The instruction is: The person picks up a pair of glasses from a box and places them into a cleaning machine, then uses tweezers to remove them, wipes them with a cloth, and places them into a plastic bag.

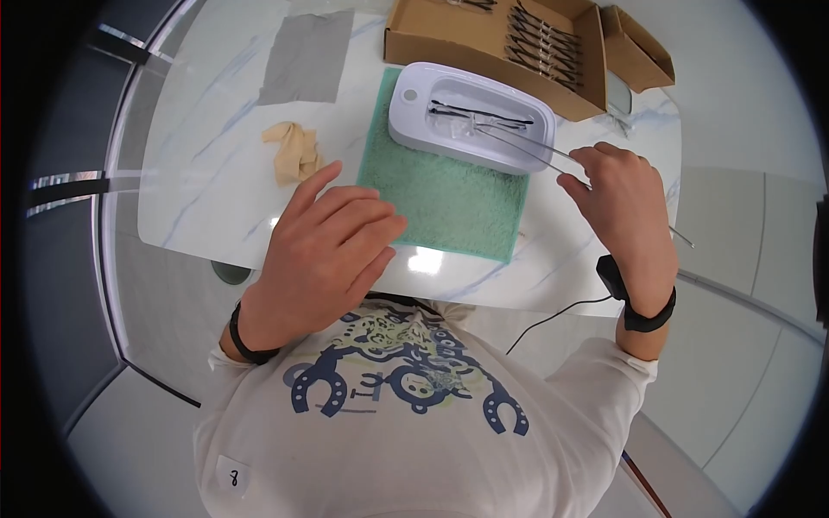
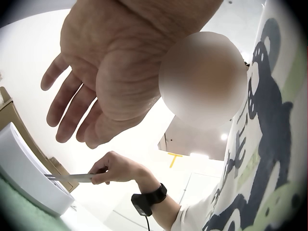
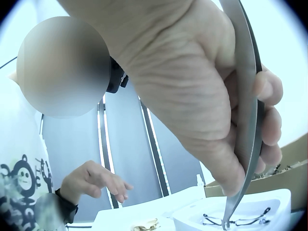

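My right hand (image 1: 626, 186) pinches long metal tweezers (image 3: 248, 101) between thumb and fingers. The tweezer tips reach into the white basin of an ultrasonic cleaner (image 1: 408, 121), right at a pair of eyeglasses (image 3: 248, 222) with thin dark temples. Those glasses lie folded low in the basin. To the left, my left hand (image 1: 324, 250) hovers near the front edge of a green towel (image 1: 449, 207), its fingers loosely bent and holding nothing. The left wrist view shows its palm bare. The cleaner stands on the towel's far part.
A crumpled beige cloth (image 1: 296, 154) lies left of the towel, with a flat grey cloth (image 1: 308, 56) behind it. Behind the cleaner, a cardboard box (image 1: 423, 47) holds several dark-framed glasses (image 1: 544, 47). A smaller cardboard box (image 1: 639, 52) stands at its right.
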Demonstrator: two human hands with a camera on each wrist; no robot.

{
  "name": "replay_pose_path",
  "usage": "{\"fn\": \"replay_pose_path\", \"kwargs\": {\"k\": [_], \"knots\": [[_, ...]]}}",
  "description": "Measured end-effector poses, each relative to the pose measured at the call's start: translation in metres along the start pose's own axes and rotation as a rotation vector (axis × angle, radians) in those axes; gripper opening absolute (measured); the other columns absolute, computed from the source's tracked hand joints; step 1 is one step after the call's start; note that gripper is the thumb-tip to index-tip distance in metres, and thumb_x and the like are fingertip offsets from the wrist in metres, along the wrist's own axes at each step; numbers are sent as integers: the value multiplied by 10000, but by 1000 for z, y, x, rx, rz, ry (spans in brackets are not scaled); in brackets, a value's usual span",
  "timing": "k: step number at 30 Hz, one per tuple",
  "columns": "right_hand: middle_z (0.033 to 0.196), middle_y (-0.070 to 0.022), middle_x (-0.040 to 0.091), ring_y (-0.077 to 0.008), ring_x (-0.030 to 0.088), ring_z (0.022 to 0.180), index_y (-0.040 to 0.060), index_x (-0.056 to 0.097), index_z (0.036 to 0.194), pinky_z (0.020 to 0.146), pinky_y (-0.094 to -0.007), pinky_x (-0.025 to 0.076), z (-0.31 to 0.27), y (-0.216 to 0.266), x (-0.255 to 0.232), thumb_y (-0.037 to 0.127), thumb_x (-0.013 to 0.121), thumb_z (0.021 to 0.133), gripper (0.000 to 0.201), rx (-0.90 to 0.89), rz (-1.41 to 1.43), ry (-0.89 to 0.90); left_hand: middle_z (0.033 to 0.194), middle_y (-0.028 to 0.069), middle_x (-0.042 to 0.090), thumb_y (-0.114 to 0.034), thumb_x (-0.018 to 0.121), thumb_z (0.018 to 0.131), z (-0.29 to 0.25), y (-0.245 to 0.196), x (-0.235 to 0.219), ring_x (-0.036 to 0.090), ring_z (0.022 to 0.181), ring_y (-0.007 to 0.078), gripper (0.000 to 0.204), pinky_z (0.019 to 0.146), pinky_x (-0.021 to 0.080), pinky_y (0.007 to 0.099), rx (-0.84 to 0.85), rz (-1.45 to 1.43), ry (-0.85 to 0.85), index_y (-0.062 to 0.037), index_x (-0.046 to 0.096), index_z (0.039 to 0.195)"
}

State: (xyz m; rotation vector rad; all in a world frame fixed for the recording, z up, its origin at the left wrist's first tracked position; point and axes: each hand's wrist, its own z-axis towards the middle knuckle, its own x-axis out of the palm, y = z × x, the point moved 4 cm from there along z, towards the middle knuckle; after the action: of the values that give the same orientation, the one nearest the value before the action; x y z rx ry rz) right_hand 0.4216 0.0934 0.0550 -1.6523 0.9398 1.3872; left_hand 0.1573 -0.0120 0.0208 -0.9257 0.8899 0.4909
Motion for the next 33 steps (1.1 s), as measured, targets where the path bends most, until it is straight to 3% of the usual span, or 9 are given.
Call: {"fn": "replay_pose_path", "kwargs": {"k": [2, 8, 17, 19, 22, 33], "knots": [[811, -103, 685, -320, 667, 716, 33, 698, 819, 636, -403, 535, 1, 1, 1, 221, 755, 840, 197, -37, -45, 2, 1059, 74, 705, -81, 753, 758, 1, 0, 0, 643, 1072, 269, 263, 1099, 406, 522, 0, 3, 6, -63, 719, 1019], [749, -110, 668, -331, 657, 687, 32, 687, 761, 608, -406, 517, -12, 5, -3, 221, 729, 862, 218, -63, -35, -2, 1056, 73, 703, -78, 758, 741, 1, 3, 5, 644, 1064, 270, 273, 1093, 411, 516, -9, -4, 25, -63, 714, 1010], [751, -111, 671, -319, 648, 666, 37, 700, 788, 599, -415, 511, -5, 0, 7, 205, 702, 885, 193, -74, -17, -19, 1052, 74, 703, -82, 759, 741, 5, -7, 11, 649, 1059, 266, 267, 1089, 421, 518, -8, -45, 35, -65, 716, 1004], [759, -106, 675, -322, 645, 667, 41, 704, 804, 600, -416, 510, -6, -3, 7, 203, 698, 889, 183, -49, -10, -24, 979, 50, 681, -71, 746, 756, 5, -9, 13, 637, 1003, 224, 234, 1083, 418, 493, 11, -75, 12, -69, 712, 987], [760, -100, 673, -326, 637, 666, 50, 709, 831, 600, -417, 507, -7, -2, 6, 203, 697, 894, 166, -62, -12, -9, 1037, 72, 705, -94, 756, 755, 5, -11, 15, 649, 1054, 261, 261, 1091, 422, 521, 32, -65, 37, -64, 722, 1013], [725, -88, 650, -318, 628, 638, 80, 714, 889, 573, -402, 494, -12, 0, 10, 229, 718, 890, 150, -61, 3, -68, 1039, 72, 698, -93, 758, 752, -1, -12, 21, 646, 1044, 246, 270, 1085, 430, 512, 51, -114, 5, -56, 736, 1019]]}}
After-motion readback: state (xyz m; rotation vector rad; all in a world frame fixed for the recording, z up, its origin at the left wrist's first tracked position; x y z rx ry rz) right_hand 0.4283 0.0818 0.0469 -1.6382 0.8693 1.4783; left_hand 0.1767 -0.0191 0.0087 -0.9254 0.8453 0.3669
